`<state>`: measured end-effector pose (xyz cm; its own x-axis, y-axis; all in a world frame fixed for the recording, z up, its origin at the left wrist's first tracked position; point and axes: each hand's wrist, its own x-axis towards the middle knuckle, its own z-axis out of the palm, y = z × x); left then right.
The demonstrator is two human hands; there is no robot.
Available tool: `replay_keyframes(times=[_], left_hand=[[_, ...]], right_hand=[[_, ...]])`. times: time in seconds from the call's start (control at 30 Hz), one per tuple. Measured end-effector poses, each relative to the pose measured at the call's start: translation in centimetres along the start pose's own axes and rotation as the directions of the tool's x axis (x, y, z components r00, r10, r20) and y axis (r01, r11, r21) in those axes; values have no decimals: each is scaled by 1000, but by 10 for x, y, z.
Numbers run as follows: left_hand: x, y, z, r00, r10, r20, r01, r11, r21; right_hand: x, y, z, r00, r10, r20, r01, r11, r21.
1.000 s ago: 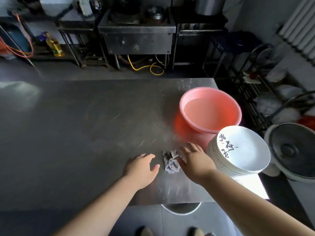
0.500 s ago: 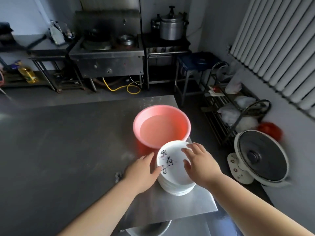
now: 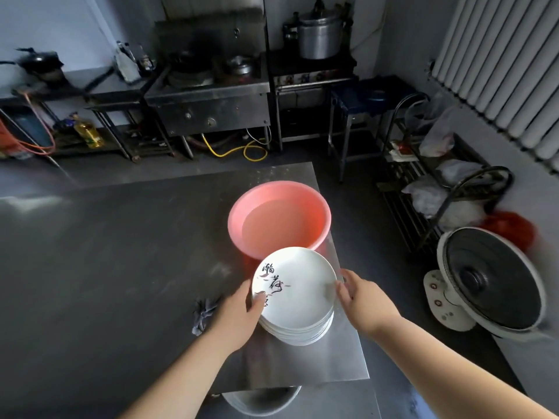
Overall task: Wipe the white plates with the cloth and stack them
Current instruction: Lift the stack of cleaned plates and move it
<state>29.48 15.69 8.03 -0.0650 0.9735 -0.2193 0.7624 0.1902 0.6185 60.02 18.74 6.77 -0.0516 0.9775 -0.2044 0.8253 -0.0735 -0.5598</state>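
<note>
One stack of white plates [image 3: 295, 309] stands on the steel worktop [image 3: 106, 267], just on the near side of the one pink basin [image 3: 278, 217]; the edges are too blurred to count the plates. The top plate [image 3: 298, 282] bears dark brush lettering and sits tilted above the rest. Two hands take it: the left hand [image 3: 234, 316] grips its left rim, thumb on the upper face, and the right hand [image 3: 367, 300] touches its right rim with curled fingers [image 3: 343, 293], though how firmly they close I cannot tell. One crumpled grey cloth [image 3: 204, 313] lies on the worktop just left of the stack, partly behind the left wrist, untouched. The basin holds water. One floor fan [image 3: 490, 282] stands well right of the stack.
</note>
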Motion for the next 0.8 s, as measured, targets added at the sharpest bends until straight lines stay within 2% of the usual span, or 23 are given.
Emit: replay_keyframes(times=[0.13,0.27,0.4,0.57,0.8], left_hand=[[-3,-9,13,999,-26,20,30,964,-264],[-7,-19,31,997,-81,-17,66,901,-429],[-4,-22,38,994,-111,0,95,851,-517],[-6,-20,39,990,-125,69,141,779,-611],[-12,-18,41,995,-95,26,88,729,-679]], right_hand=[[-4,1,13,998,55,36,-63,953,297],[-11,-7,22,995,93,20,-92,895,436],[-19,-10,29,995,96,16,-91,868,487],[-27,-15,35,999,40,-35,-20,887,461],[-32,-13,46,996,45,-83,5,853,522]])
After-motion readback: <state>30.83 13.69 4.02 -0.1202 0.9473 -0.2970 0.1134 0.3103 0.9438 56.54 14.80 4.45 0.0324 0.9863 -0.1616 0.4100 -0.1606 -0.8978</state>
